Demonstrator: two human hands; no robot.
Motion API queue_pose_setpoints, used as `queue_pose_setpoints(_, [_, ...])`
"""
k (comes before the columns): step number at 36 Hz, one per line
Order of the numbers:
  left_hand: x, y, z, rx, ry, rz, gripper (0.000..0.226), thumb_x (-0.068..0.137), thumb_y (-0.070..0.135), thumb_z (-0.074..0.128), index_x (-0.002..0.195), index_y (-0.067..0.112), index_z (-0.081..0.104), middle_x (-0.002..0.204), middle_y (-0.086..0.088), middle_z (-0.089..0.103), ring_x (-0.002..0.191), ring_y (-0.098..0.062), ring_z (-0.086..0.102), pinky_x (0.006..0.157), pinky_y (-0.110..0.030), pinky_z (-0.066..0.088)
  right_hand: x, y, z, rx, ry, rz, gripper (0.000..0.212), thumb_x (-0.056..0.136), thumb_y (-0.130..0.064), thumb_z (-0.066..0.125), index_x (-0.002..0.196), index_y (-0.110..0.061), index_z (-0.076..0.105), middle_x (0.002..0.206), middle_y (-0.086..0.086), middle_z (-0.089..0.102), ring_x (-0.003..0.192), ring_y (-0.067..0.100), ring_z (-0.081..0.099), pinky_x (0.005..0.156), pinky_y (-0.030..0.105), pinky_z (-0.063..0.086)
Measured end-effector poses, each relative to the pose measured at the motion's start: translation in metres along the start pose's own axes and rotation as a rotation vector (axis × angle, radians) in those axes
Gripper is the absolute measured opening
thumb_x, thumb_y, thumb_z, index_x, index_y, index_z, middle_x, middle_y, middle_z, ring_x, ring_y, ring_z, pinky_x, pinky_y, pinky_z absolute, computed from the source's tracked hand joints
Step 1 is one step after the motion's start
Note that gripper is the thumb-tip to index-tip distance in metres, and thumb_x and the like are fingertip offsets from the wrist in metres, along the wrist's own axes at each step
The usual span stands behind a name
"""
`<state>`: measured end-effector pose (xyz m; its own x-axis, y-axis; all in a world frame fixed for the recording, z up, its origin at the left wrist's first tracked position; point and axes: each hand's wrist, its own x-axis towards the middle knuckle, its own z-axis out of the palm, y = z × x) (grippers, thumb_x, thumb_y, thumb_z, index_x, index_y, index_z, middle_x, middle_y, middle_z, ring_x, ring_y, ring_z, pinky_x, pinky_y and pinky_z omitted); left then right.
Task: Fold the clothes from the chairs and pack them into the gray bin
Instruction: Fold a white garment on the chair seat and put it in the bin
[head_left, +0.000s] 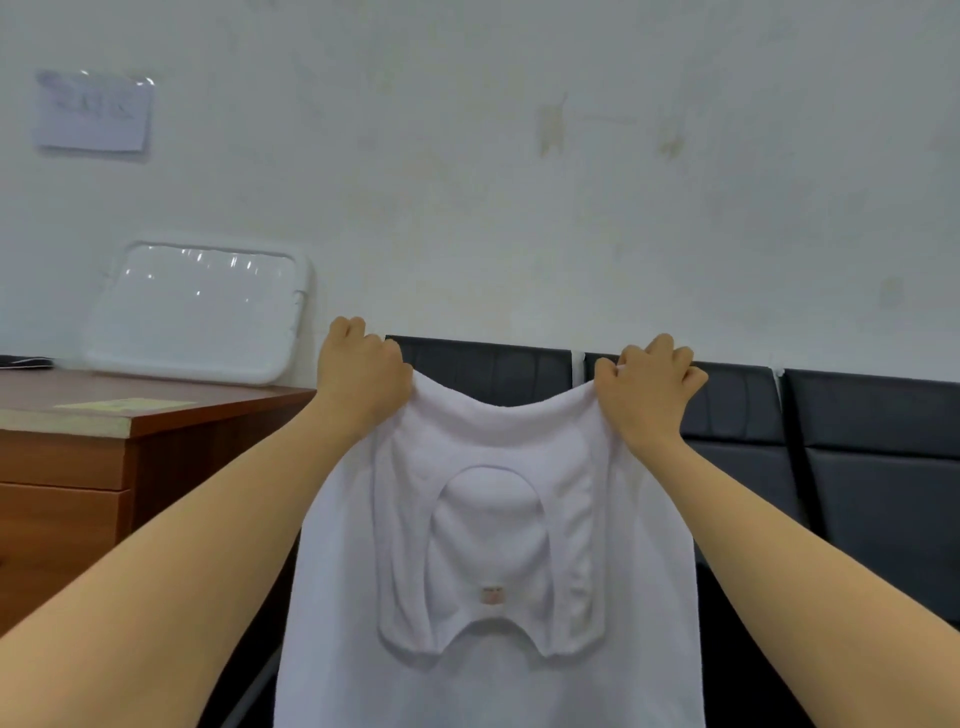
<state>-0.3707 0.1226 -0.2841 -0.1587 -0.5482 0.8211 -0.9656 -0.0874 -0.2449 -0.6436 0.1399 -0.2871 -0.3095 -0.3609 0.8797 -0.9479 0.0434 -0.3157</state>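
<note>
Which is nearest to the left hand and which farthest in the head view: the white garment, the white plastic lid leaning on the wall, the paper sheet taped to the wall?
From the left hand:
1. White garment, gripped at its top edge.
2. White plastic lid, to the left on the wooden desk.
3. Paper sheet, high up at far left.

Garment (493, 545) hanging centre, gripped at its top corners by left hand (363, 371) and right hand (649, 384), held up in front of a row of chairs (857, 441) backed against the wall (519, 182); chairs running from behind the garment off to the right. Desk (156, 410) left of the chairs and left of the left forearm; lid (202, 309) standing tilted on the desk's rear, leaning on the wall; flat sheet (124, 404) lying on the desktop in front of the lid. Paper (93, 111) stuck on the wall, up and left of the lid.
</note>
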Motion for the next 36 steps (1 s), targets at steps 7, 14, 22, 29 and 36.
queue_pose_setpoints(7, [-0.015,0.004,0.050,0.010,-0.165,-0.046,0.037,0.093,0.025,0.034,0.059,0.017,0.046,0.073,0.002,0.059,0.086,-0.019,0.043,0.091,-0.031,0.030,-0.024,0.016,0.045,-0.109,-0.127,-0.013,0.033,0.088,-0.027,0.042,0.068,-0.006,0.058,0.088,0.006,0.039,0.087,0.024,0.031,0.085,0.040,0.026])
queue_pose_setpoints(14, [-0.051,0.034,0.128,0.036,-0.360,0.013,0.017,0.093,0.020,0.037,0.079,0.020,0.046,0.086,0.004,0.061,0.093,-0.019,0.049,0.081,-0.031,0.026,-0.073,0.031,0.116,-0.180,-0.382,0.006,0.030,0.087,-0.035,0.045,0.079,-0.011,0.061,0.094,0.003,0.035,0.097,0.026,0.034,0.089,0.040,0.026])
queue_pose_setpoints(22, [-0.083,0.066,0.230,0.140,-0.591,0.087,0.013,0.096,0.018,0.043,0.104,0.021,0.053,0.089,0.006,0.060,0.100,-0.018,0.048,0.086,-0.030,0.031,-0.112,0.052,0.203,-0.311,-0.737,-0.017,0.018,0.086,-0.033,0.046,0.092,-0.019,0.055,0.100,0.002,0.029,0.091,0.023,0.025,0.092,0.040,0.026])
queue_pose_setpoints(29, [-0.094,0.087,0.312,0.017,-0.635,0.062,0.046,0.089,0.015,0.052,0.131,0.021,0.034,0.102,0.002,0.059,0.105,-0.022,0.043,0.085,-0.030,0.032,-0.136,0.073,0.278,-0.266,-0.738,-0.029,0.018,0.085,-0.020,0.045,0.093,-0.015,0.060,0.094,0.002,0.034,0.089,0.021,0.030,0.085,0.036,0.026])
queue_pose_setpoints(36, [-0.083,0.101,0.359,0.039,-0.719,0.054,0.019,0.090,0.018,0.054,0.108,0.021,0.059,0.108,0.003,0.056,0.109,-0.023,0.040,0.088,-0.031,0.032,-0.140,0.081,0.326,-0.244,-0.728,-0.027,0.016,0.086,-0.018,0.046,0.095,-0.015,0.059,0.091,0.000,0.043,0.090,0.020,0.034,0.086,0.036,0.025])
